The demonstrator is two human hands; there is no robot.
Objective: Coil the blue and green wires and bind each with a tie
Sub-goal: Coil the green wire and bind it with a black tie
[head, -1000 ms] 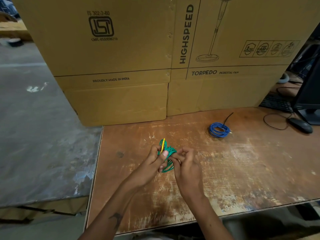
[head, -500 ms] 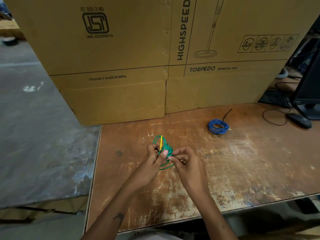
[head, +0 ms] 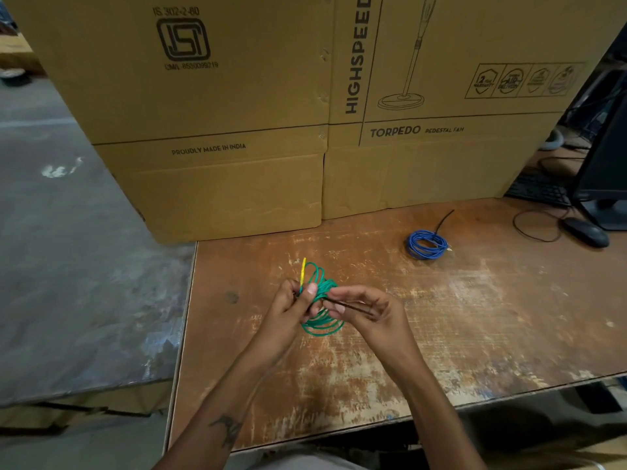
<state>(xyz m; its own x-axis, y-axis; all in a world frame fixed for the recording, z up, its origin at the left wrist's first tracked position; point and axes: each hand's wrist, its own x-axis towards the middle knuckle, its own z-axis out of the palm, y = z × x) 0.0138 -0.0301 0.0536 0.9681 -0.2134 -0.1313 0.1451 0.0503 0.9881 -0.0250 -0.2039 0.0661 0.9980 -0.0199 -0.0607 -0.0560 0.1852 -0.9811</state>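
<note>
Green wire coil [head: 320,308] sits above the counter [head: 475,317], gripped by the left hand [head: 288,308]; the right hand [head: 368,310] pinches a dark tie [head: 349,307]. Blue wire coil [head: 426,244] lies well apart from the green one, near the cardboard boxes [head: 237,106].

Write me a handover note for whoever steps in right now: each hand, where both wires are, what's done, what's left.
Left hand: grips the green wire coil at one side, above the wooden table; a yellow end sticks up past the fingers.
Right hand: pinches a thin dark tie that runs to the green coil.
Blue wire coil: lies on the table further back and to the right, with a dark tie tail sticking out; it looks bound.
Done: both wires coiled, blue apparently tied.
Left: finish binding the tie round the green coil, then set it down.
</note>
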